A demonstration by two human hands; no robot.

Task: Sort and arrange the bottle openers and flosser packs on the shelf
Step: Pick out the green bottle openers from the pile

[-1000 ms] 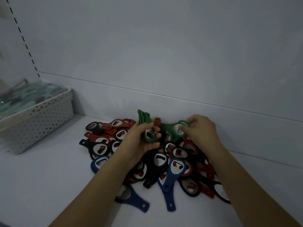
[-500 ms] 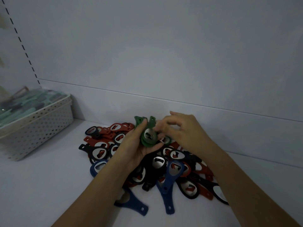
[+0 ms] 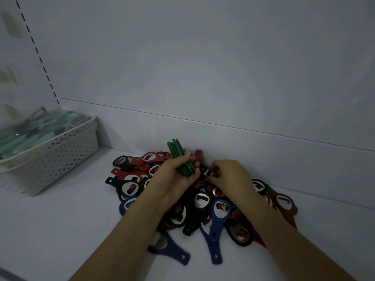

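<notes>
A heap of red, black and blue bottle openers [image 3: 203, 203] lies on the white shelf [image 3: 60, 230] against the back wall. My left hand [image 3: 176, 179] is shut on a stack of green bottle openers [image 3: 179, 157], held edge-on with the handles pointing up. My right hand [image 3: 229, 177] reaches down into the top of the heap right beside the left hand, its fingertips curled on something dark; what they touch is hidden. A blue opener [image 3: 217, 226] lies at the front of the heap.
A white perforated basket [image 3: 60, 155] holding teal flosser packs [image 3: 30, 132] stands at the left on the shelf. The back wall [image 3: 203, 78] rises close behind the heap. A second blue opener [image 3: 172, 250] lies beneath my left forearm.
The green opener from my right hand has joined the stack in my left hand. The left hand turned the stack edge-on, and my right hand dropped back into the heap.
</notes>
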